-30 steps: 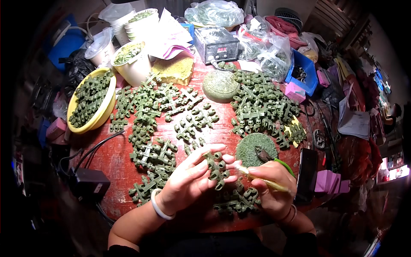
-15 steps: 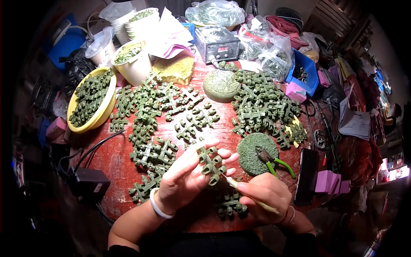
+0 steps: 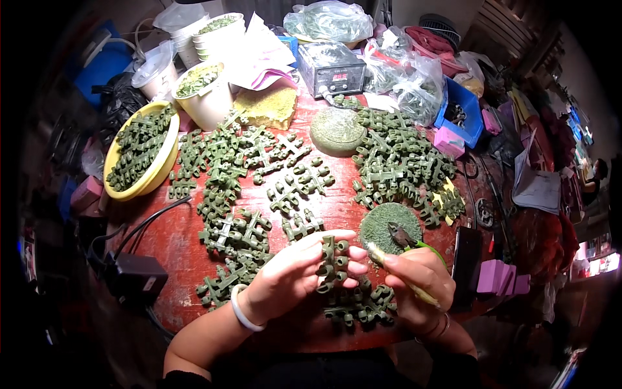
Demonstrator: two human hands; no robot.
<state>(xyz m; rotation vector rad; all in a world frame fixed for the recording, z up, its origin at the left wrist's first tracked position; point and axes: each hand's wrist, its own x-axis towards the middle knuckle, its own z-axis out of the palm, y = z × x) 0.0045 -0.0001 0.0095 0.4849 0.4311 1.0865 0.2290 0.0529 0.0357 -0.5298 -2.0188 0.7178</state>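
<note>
Upright in the fingers of my left hand (image 3: 282, 282) is a green branched casting piece (image 3: 333, 262), a straight stem with small ring-like knobs along both sides. The hand is closed loosely round it, thumb on one side and fingertips on the other. To its right, my right hand (image 3: 424, 285) pinches a slim tool with a pale yellowish handle (image 3: 422, 296). The tool's whitish front end (image 3: 374, 251) points up and left, apart from the piece. More green branched pieces (image 3: 353, 307) lie on the red table just under both hands.
Heaps of similar green pieces (image 3: 223, 162) cover the left, and another heap (image 3: 392, 155) the right. Green-handled pliers (image 3: 405, 238) rest on a round green pad (image 3: 382, 227). A yellow basin (image 3: 159, 175), a control box (image 3: 330, 68), a phone (image 3: 465, 266) and a black adapter (image 3: 135, 275) stand around.
My left hand has turned the green piece more upright and shifted it slightly right. My right hand has moved up and right, taking the tool's tip away from the piece.
</note>
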